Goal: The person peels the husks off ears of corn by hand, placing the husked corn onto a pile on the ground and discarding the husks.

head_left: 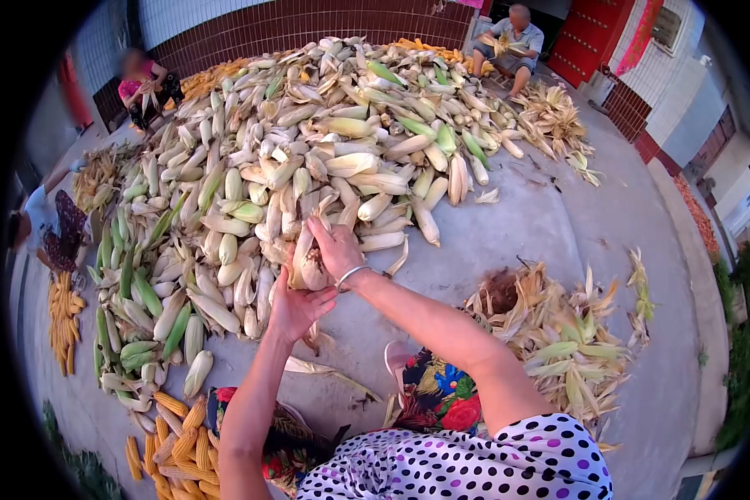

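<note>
An ear of corn in its pale husk point(310, 268) is held upright between my two hands, in front of the big pile of unhusked corn point(308, 150). My left hand point(298, 307) cups its lower end from below. Higher up, my right hand point(337, 248), with a silver bangle at the wrist, closes on the husk from the right side. Brownish strands show near the ear's base. The kernels are hidden by the husk.
Bare yellow cobs point(183, 446) lie at lower left, with another row point(63, 321) beyond. Stripped husks point(558, 342) are heaped on my right. Three other people sit around the pile: one person point(512, 50) at the back right, one point(142, 83) back left, one point(54, 221) left.
</note>
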Motion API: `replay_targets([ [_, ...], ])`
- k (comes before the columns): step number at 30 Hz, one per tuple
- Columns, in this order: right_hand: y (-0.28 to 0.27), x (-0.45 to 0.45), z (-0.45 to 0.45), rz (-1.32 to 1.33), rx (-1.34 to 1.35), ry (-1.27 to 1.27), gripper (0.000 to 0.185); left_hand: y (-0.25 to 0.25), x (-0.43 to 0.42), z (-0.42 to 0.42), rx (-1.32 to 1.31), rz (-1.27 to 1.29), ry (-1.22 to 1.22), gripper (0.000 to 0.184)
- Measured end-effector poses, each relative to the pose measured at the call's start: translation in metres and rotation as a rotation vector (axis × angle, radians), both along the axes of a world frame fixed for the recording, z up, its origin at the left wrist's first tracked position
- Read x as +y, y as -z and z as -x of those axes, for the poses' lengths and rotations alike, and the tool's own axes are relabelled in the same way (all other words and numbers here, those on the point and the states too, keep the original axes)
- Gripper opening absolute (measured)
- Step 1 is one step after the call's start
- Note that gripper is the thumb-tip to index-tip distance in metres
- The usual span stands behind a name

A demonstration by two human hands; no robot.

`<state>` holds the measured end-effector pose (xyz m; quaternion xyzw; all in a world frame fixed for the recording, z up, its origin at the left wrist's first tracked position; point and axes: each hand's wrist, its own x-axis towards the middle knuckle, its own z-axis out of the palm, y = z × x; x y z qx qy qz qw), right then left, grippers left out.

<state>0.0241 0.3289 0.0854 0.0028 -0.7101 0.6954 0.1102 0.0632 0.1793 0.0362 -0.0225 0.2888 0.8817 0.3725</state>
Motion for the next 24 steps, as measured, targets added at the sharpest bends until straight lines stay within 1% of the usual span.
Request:
replay_targets([
  [1,0.012,-0.006,0.003,0.005,-0.105,0.031,0.042,0.005,-0.007,0.001,0.093,-0.012,-0.006,0.080],
  [2,-0.020,-0.009,-0.024,0.475,-0.177,-0.200,0.036,-0.013,-0.002,-0.004,0.033,0.029,-0.109,0.068],
  [3,0.009,-0.016,-0.013,0.802,-0.369,-0.215,0.028,-0.024,0.007,-0.006,-0.014,0.040,-0.294,0.062],
  [4,0.016,-0.021,-0.016,0.832,-0.465,-0.180,0.023,-0.022,-0.003,-0.006,0.174,0.048,-0.174,0.061],
  [5,0.019,-0.023,-0.017,0.856,-0.481,-0.266,0.023,-0.015,-0.008,-0.005,0.218,0.018,-0.126,0.061],
  [6,0.020,-0.023,-0.013,0.864,-0.473,-0.244,0.021,-0.018,-0.005,-0.010,0.170,0.114,-0.194,0.058],
  [7,0.015,-0.022,-0.011,0.884,-0.482,-0.226,0.021,-0.029,0.000,-0.015,0.242,0.147,-0.232,0.050],
  [8,0.013,-0.019,-0.005,0.904,-0.501,-0.189,0.020,-0.013,-0.005,-0.014,0.211,0.163,-0.201,0.047],
  [9,0.011,-0.015,-0.002,0.849,-0.514,-0.106,0.021,0.002,-0.007,-0.011,0.189,0.171,-0.159,0.046],
  [10,0.007,-0.009,0.001,0.827,-0.496,-0.073,0.024,0.000,-0.006,-0.015,0.151,0.154,-0.090,0.047],
  [11,0.007,-0.003,0.006,0.807,-0.476,-0.038,0.026,-0.005,0.001,-0.023,0.099,0.223,-0.118,0.049],
  [14,0.020,0.010,0.033,0.686,-0.444,0.189,0.032,-0.021,0.006,-0.032,0.270,0.300,-0.016,0.060],
  [16,0.022,0.027,0.046,0.694,-0.406,0.279,0.034,-0.026,0.005,-0.033,0.348,0.329,0.005,0.070],
  [17,0.023,0.035,0.049,0.704,-0.394,0.323,0.036,-0.030,0.005,-0.037,0.376,0.329,0.056,0.075],
  [19,0.020,0.065,0.059,0.531,-0.363,0.458,0.034,-0.038,0.006,-0.048,0.425,0.330,0.163,0.084],
  [20,0.028,0.097,0.073,0.747,-0.329,0.453,0.033,-0.040,0.004,-0.059,0.500,0.322,0.202,0.090],
  [21,0.038,0.123,0.089,0.968,-0.286,0.440,0.033,-0.039,0.006,-0.065,0.607,0.330,0.229,0.089],
  [23,0.058,0.139,0.093,0.695,-0.276,0.555,0.031,-0.045,0.011,-0.063,0.420,0.268,0.305,0.086],
  [24,0.062,0.146,0.097,0.553,-0.266,0.595,0.031,-0.044,0.012,-0.062,0.386,0.246,0.275,0.083],
])
